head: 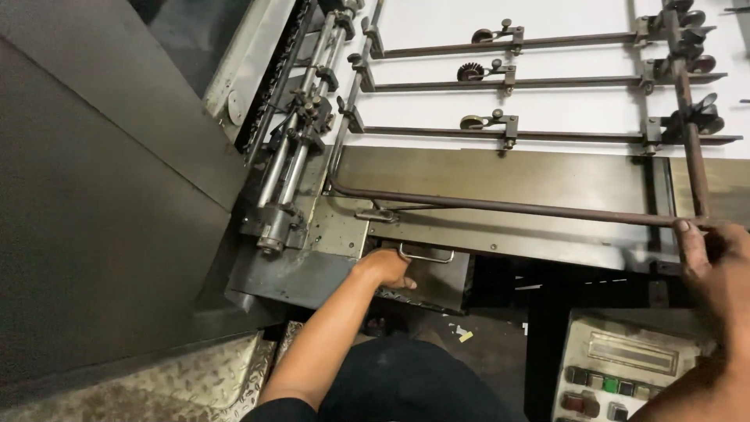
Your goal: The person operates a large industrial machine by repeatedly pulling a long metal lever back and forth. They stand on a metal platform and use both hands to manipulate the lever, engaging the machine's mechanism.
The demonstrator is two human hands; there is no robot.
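Left forearm comes up to the left hand, fingers tucked under the drawer handle, drawer barely open, right hand gripping the rusty rail.

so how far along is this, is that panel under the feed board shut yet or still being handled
Looks done: a white sheet lies flat under the wheel bars.

In hand: the left hand presses the dark panel just below its metal handle; the right hand grips the rusty rod.

Left: I can't tell whether the panel is fully shut. The control box is untouched.
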